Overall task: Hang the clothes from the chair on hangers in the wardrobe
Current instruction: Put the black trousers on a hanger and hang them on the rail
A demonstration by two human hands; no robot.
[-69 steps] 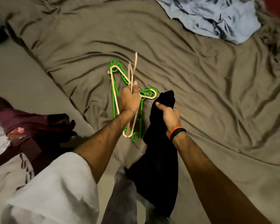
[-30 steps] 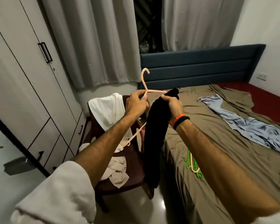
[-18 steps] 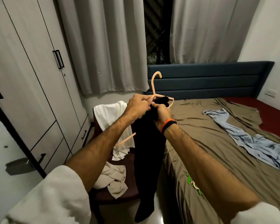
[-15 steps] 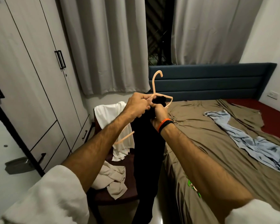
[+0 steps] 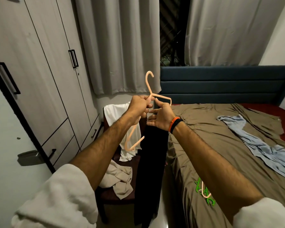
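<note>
wardrobe (image 5: 44, 89), far left, doors shut; chair (image 5: 117, 196) beside it, a white garment (image 5: 115, 112) draped on its back and a beige one (image 5: 118, 180) heaped on the seat. centre: peach hanger (image 5: 149, 89) pinched at the neck by the closed left hand (image 5: 139, 106), black garment (image 5: 152, 158) hung over its bar and steadied by the right hand (image 5: 161, 118), fingers spread flat, nothing clasped. step judged as seating the garment; next, the wardrobe is to be opened and the hook set on its rail, with spare hangers (image 5: 204, 193) left on the bed (image 5: 220, 137)

Single head view – close above the arms, facing the curtains (image 5: 122, 46)
</note>
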